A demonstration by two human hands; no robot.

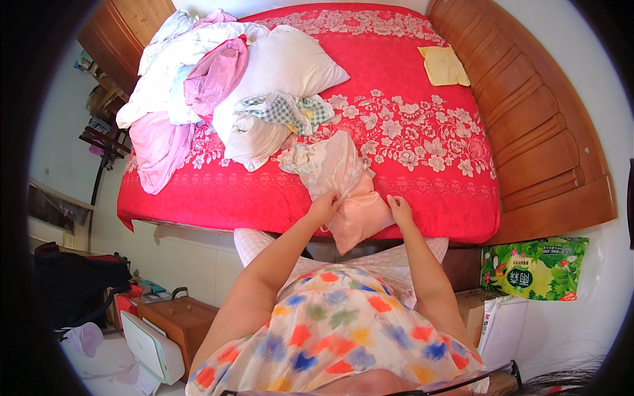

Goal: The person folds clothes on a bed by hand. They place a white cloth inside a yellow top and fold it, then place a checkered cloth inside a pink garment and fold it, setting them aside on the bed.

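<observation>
At the bed's near edge lies a peach cloth (360, 221), smooth and shiny. Its far part is a pale floral-printed fabric (327, 162), rumpled; I cannot tell whether it is a garment or a pillowcase. My left hand (324, 208) is closed in a pinch on the cloth's left side, where the peach and the print meet. On the right edge of the peach part, my right hand (400, 211) has its fingertips pinched together at the fabric. One peach corner hangs over the bed's edge toward me.
A red flowered bedspread (422, 198) covers the bed. White pillows (284, 66), a green checked cloth (281, 111) and pink and white bedding (162, 148) lie at left. A folded yellow cloth (444, 66) is near the wooden headboard (548, 125). A brown case (175, 320) stands lower left.
</observation>
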